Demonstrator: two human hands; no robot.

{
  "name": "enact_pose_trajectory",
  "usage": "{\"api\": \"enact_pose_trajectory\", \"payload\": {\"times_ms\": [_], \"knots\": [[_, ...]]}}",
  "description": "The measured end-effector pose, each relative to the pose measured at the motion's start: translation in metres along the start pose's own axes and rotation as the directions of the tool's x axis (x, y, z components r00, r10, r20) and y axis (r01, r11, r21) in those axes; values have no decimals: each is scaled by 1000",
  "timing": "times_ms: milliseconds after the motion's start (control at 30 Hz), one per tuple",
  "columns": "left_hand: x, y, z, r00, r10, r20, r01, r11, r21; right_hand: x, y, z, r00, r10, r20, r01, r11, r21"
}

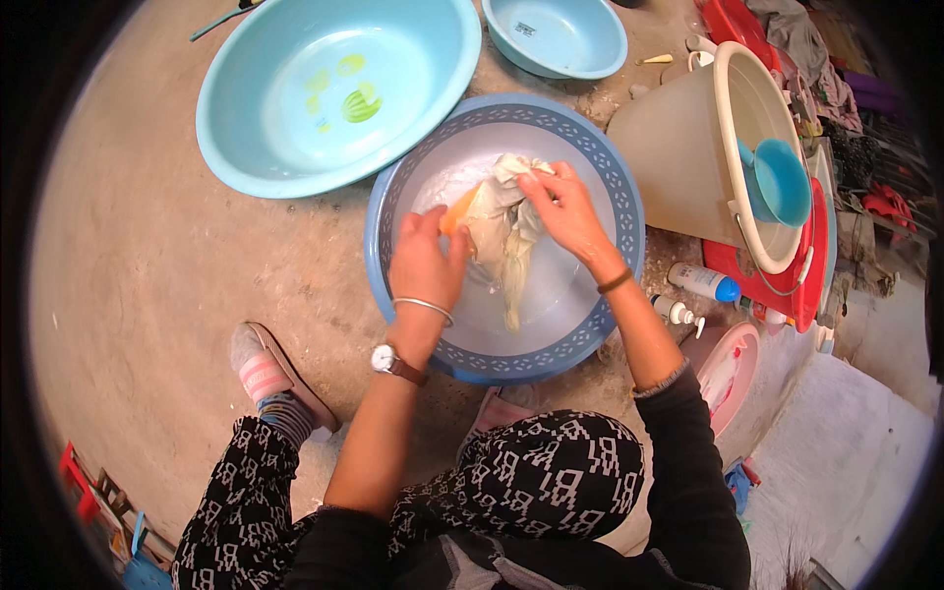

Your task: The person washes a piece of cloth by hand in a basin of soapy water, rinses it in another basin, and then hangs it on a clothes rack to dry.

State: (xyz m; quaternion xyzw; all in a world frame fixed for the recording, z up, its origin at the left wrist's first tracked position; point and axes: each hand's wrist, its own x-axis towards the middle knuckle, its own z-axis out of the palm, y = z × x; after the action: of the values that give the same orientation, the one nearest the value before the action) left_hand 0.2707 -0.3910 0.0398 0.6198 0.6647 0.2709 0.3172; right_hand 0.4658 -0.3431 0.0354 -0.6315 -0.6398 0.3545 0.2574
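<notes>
A pale, wet cloth [509, 221] is bunched over the water in a round blue basin [627, 184] with a patterned dark band inside its rim. My right hand [566, 210] pinches the upper end of the cloth between thumb and fingers. One twisted end hangs down toward the water. At the cloth's left edge, my left hand [428, 254] has its thumb and fingers around an orange piece [463, 210]. Whether that piece is soap or part of the fabric is unclear, and the left hand is somewhat blurred.
A large light-blue tub [258, 96] touches the basin's upper left; a smaller blue basin [568, 37] sits beyond. On the right, a tilted cream bucket [664, 140] holds a blue dipper [782, 184]. Nearby are a white bottle [700, 282], a pump bottle [672, 310] and a pink basin [745, 369].
</notes>
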Motion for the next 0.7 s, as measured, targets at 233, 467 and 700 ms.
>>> {"api": "enact_pose_trajectory", "payload": {"times_ms": [233,467,700], "knots": [[11,21,-31,984,-76,-163,22,951,-310,-16,-106,-80,979,-172,-106,185,975,120],[9,25,-34,985,-42,-166,-8,957,-290,-45,-59,-43,972,-194,129,199,980,-25],[-16,19,-12,994,-18,109,34,989,-145,-103,20,15,945,-94,313,166,964,-209]]}}
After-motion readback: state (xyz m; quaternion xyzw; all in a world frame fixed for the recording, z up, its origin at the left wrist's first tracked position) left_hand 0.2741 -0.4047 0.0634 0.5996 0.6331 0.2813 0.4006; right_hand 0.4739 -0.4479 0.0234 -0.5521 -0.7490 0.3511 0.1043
